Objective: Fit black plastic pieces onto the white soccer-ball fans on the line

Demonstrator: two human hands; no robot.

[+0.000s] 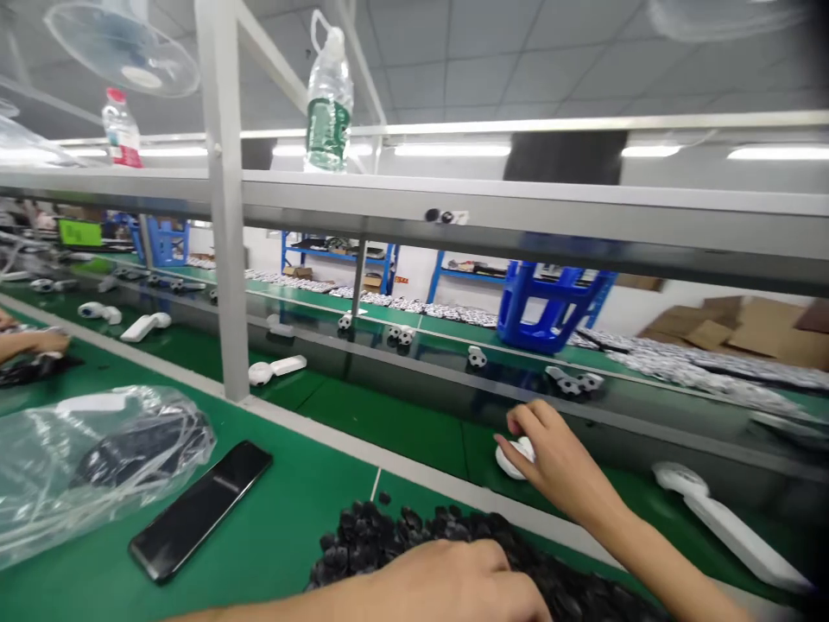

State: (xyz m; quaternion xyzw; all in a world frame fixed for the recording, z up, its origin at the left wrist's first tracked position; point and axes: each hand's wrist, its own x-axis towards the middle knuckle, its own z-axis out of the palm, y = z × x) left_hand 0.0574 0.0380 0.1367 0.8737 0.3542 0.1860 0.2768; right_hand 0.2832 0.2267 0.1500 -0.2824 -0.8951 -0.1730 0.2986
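Observation:
My right hand point(550, 458) reaches over the green conveyor belt point(389, 432). Its thumb and fingers are closed around a white round-headed plastic piece point(515, 458), partly covered by the hand. Low in the view, my left hand point(453, 579) is over a heap of small black rounded pieces point(369, 536). The fingers of this hand are curled downward, and their tips are hidden, so what they hold cannot be made out. To the right of my right arm lies a white piece with a round head and a long handle point(725, 518).
A metal post point(224, 216) rises at the bench edge, bearing a shelf point(518, 203) with bottles. A black phone point(200, 510) and a clear plastic bag point(97, 466) lie left. More white pieces point(278, 370) are on the belt. Another person's hand point(39, 343) shows far left.

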